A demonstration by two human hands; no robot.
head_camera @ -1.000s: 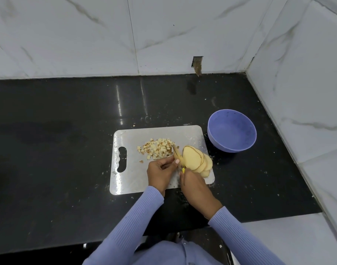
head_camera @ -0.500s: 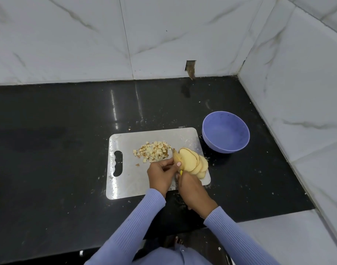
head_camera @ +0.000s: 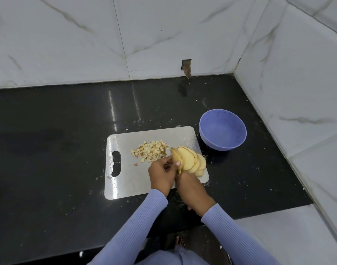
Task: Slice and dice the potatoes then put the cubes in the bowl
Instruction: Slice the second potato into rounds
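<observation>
A grey cutting board [head_camera: 125, 180] lies on the black counter. On it sits a pile of small potato cubes [head_camera: 151, 151] and, to their right, a fan of round potato slices [head_camera: 192, 161]. My left hand [head_camera: 161, 174] pinches the last piece of potato [head_camera: 175, 157] at the left end of the fan. My right hand [head_camera: 190, 188] grips a knife with a yellow handle [head_camera: 180, 172], its blade hidden between the potato piece and the slices. An empty purple bowl [head_camera: 223, 130] stands just right of the board.
White marble walls close off the back and the right side, forming a corner behind the bowl. The counter's front edge runs below my forearms. Potato crumbs [head_camera: 211, 165] dot the dark counter around the board.
The view has shifted slightly. Both hands stay at the potato; the fan of slices looks a little wider.
</observation>
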